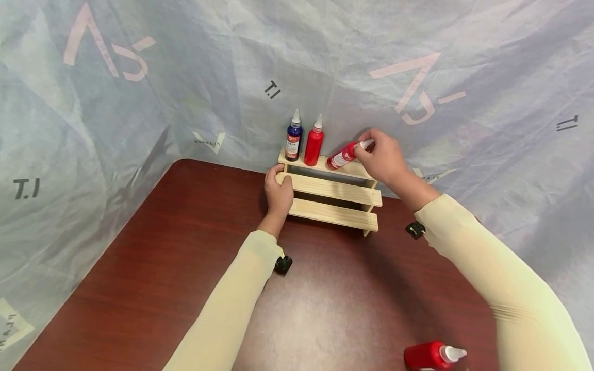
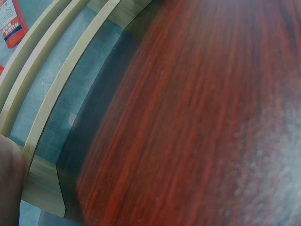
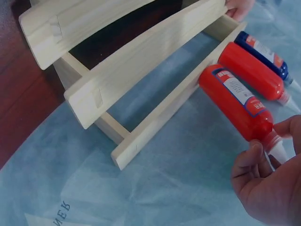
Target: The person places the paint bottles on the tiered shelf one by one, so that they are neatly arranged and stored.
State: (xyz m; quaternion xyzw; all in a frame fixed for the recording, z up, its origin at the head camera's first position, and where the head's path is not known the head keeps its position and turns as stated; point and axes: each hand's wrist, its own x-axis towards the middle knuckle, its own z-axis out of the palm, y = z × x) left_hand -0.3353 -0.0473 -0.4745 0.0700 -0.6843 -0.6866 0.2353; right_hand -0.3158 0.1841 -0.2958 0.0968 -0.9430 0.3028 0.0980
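Note:
A three-step wooden rack (image 1: 334, 189) stands at the back of the table. My left hand (image 1: 279, 191) grips its left end, thumb over the middle step. My right hand (image 1: 382, 157) pinches a red bottle (image 1: 342, 156) by the neck below its white nozzle. In the head view that bottle leans to the right, its base at the top step. To its left on the top step stand another red bottle (image 1: 313, 146) and a blue bottle (image 1: 293, 141), both upright. The right wrist view shows the pinched bottle's label (image 3: 239, 93) and the fingers around its neck.
Another red bottle (image 1: 424, 355) with a white nozzle lies on the brown table (image 1: 195, 247) at the near right, partly cut off by the frame. A grey cloth (image 1: 209, 67) hangs close behind the rack.

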